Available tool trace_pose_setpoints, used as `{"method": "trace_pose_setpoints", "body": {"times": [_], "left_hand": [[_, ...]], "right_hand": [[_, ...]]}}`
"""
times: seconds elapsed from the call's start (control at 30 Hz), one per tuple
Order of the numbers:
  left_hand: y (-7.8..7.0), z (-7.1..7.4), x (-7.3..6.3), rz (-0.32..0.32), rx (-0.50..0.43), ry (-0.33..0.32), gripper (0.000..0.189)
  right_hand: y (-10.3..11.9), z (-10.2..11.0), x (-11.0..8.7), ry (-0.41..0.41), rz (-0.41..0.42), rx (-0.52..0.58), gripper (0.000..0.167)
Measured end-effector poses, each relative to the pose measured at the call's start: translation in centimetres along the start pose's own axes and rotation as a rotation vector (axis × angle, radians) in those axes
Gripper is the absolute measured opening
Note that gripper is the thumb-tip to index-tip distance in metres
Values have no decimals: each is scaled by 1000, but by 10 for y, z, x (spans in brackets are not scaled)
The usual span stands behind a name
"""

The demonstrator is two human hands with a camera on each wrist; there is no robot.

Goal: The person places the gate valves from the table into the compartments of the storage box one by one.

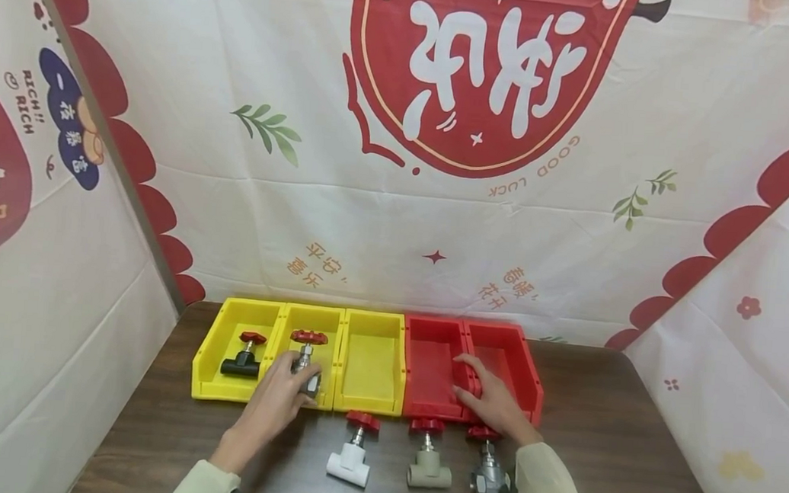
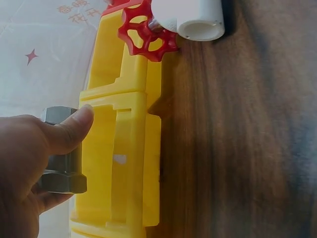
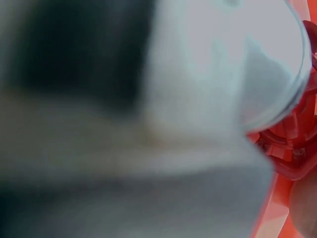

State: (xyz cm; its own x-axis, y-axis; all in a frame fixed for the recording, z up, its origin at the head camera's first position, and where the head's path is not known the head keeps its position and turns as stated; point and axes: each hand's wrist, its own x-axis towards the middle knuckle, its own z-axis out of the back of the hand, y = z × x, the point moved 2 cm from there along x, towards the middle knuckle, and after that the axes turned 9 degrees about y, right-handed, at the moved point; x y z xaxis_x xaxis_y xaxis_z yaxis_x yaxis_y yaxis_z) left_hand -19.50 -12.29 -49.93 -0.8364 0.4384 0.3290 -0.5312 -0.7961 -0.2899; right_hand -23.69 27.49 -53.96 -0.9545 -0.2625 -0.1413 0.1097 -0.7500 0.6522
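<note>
I had the left hand (image 1: 277, 395) grasping a steel valve (image 1: 309, 383) by its body, above the second yellow bin (image 1: 329, 358), immediately left of the middle yellow bin (image 1: 369, 359); whether the valve touched the bin, I couldn't tell. The right hand (image 1: 490, 394) held nothing that I could see, its fingers loosely bent over the red bins (image 1: 432, 367), right of the middle yellow bin. A black valve (image 1: 240, 364) lay in the leftmost bin (image 1: 248, 317), two places left of that middle one. On the table (image 1: 148, 428), a white valve (image 1: 349, 463) lay in front of the middle yellow bin, a grey-green valve (image 1: 429, 470) to the front right, and a metal valve (image 1: 486, 482) further right, by the right sleeve (image 1: 549, 486).
</note>
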Motion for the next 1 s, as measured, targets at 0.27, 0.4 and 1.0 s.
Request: {"method": "trace_pose_setpoints", "body": {"times": [0.27,0.4,1.0], "left_hand": [[7,-4,14,31,-5,33,54],[10,-5,19,40,-13,50,52],[20,-17,30,109,-35,133,55]], "right_hand": [[-1,-1,0,-3,-3,0,75],[-3,-1,1,-1,9,-9,75],[-2,-1,1,-3,5,-13,73]]}}
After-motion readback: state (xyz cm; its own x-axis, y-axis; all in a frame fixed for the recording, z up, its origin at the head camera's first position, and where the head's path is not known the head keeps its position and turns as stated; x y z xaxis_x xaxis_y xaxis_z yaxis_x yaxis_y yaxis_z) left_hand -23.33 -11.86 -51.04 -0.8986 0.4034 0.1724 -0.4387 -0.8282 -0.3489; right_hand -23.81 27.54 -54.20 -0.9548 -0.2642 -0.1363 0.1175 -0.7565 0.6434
